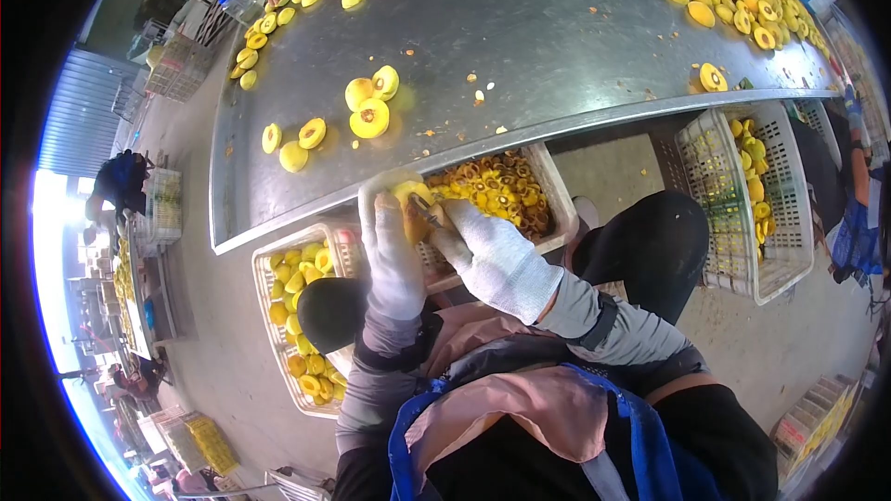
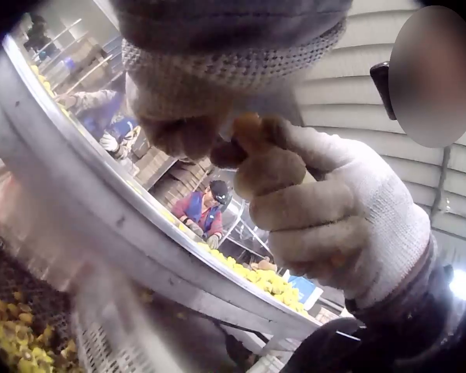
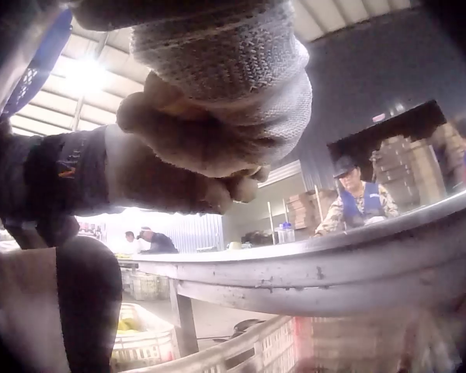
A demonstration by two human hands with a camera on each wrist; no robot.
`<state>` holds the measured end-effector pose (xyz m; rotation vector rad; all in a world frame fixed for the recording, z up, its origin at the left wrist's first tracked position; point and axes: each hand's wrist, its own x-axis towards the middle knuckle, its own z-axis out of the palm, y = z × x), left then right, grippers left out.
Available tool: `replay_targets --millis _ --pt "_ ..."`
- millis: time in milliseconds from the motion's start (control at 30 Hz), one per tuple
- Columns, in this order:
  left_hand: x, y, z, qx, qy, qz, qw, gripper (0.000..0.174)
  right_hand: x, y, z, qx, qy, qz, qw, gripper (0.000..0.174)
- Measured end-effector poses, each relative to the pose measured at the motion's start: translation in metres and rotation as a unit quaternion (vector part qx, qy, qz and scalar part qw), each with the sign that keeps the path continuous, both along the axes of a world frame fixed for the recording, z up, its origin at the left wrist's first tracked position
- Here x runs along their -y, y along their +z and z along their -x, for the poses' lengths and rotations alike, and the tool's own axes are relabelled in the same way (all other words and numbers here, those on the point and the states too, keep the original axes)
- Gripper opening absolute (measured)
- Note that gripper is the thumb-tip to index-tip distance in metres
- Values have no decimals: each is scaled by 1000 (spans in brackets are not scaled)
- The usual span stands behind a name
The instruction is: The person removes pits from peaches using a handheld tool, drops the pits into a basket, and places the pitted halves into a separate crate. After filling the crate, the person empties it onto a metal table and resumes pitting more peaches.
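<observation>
Holding yellow fruit (image 1: 408, 191), left hand (image 1: 392, 246); cuff lettering (image 3: 71, 159) blurred.

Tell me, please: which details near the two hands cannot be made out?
Head: the dark tool, mostly covered by the right hand.
Head: the underside of the fruit, hidden by the left hand.
Right wrist: tool and fruit, not visible behind the gloves.
Left wrist: the lower-left crate, blurred and cut off by the picture's edge.

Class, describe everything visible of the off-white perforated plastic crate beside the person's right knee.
The off-white, rectangular, open crate looks plastic, its walls pierced with many holes. It appears to stand on the grey floor beside the black-clad knee, one end near the grey metal table's edge. Yellow fruit pieces lie inside; contact with the knee is unclear.
</observation>
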<state>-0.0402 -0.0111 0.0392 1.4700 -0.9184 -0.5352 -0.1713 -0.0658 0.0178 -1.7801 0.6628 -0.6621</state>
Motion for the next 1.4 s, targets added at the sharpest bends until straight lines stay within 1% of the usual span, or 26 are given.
replay_targets --millis 100,200,300,400,500,600,700,800,900,933,967,1000,1033,1067,1100,1133,1200,1233,1267,1333,1367,1400 --pt "1 -9 -6 -74 7 10 997 44 0 -3 1 -27 8 18 999 31" --pt "0 -7 -9 -136 -49 19 989 44 1 0 2 -42 17 39 998 31" --pt "2 -2 -8 -158 -62 1 986 45 3 8 6 -79 39 36 995 30" --pt "2 -8 -17 -155 -67 -18 986 44 8 10 8 -114 58 62 990 30" --pt "2 -7 -15 -170 -45 -28 984 44 0 1 7 -107 5 129 986 32" --pt "2 -13 -17 -103 -42 -16 994 40 2 3 6 -97 38 70 992 34" --pt "3 -7 -10 -59 -9 -32 998 38 7 0 6 -86 65 30 994 35" --pt "4 -17 -14 1 7 -32 999 32 5 0 7 -78 60 35 995 34" --pt "5 -19 -7 -31 3 7 999 27 6 -19 3 105 51 -5 993 34" --pt "5 -25 -8 -14 15 18 1000 22 8 -15 0 111 59 -7 992 28" --pt "4 -25 -8 -7 10 -6 1000 23 14 -4 11 70 110 -230 964 25" --pt "5 -24 -9 46 -12 22 999 20 20 20 19 12 155 -437 886 23" --pt "7 -20 -6 46 -20 35 998 13 20 19 19 45 173 -471 864 21" --pt "8 -23 -7 25 -45 53 997 15 19 19 21 75 184 -504 841 20" --pt "6 -20 -8 38 -52 39 997 15 19 20 24 52 172 -531 828 27" --pt "6 -18 -7 48 -63 29 996 16 19 18 24 71 182 -559 806 29" --pt "7 -23 -6 -49 -86 46 994 19 19 7 26 114 189 -608 763 34" --pt "8 -23 -6 -161 -91 37 982 22 22 5 23 137 205 -653 716 41" --pt "8 -20 -4 -153 -75 24 985 35 22 -9 21 168 227 -673 683 43" --pt "3 -29 -15 -267 -98 67 956 34 25 -16 20 221 252 -687 645 44" --pt "-1 -30 -18 -304 -77 40 949 39 27 -15 22 212 248 -667 670 42" --pt "-8 -26 -20 -316 -38 29 948 39 27 -10 22 176 220 -654 702 40"
